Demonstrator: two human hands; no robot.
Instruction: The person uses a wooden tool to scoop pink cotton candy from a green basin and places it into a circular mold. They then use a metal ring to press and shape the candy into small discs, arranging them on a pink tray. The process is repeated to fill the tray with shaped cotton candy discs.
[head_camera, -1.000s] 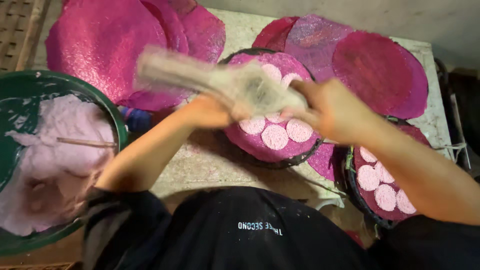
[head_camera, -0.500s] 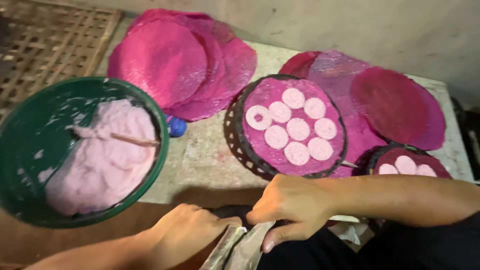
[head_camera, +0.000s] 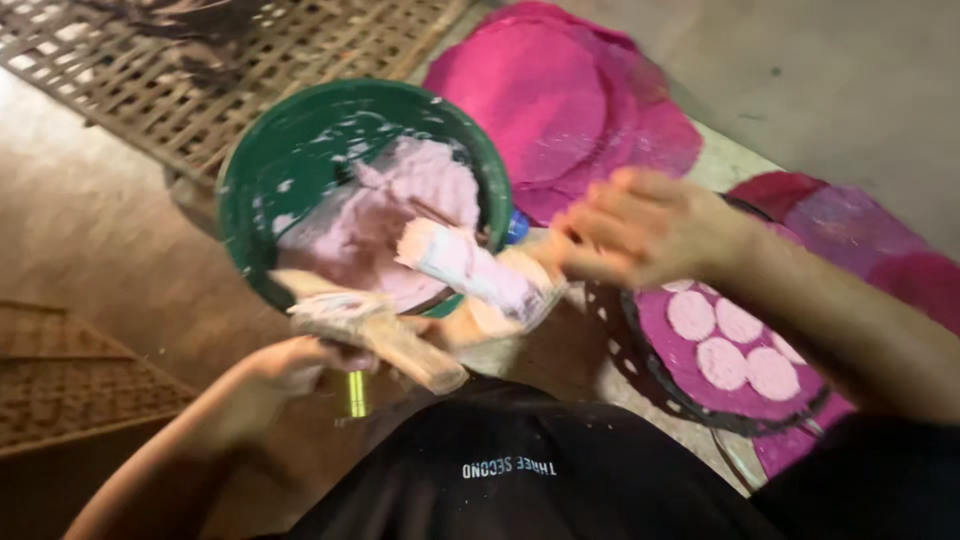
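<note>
Hands risen to bowl (head_camera: 250, 180); both clamp smeared cloth (head_camera: 470, 272), long axis slanting down-right.

The light is soft and a bit dim. It falls brightest on the green bowl (head_camera: 300, 150) and the pink discs (head_camera: 560, 100). The bottom left corner is dark brown shadow. There is no strong glare, only pale shine on the floor at the left. The right hand (head_camera: 640, 225) is smeared with blur, and the left hand (head_camera: 300, 360) is fuzzy too. The mat (head_camera: 250, 50) at the top looks soft.
</note>
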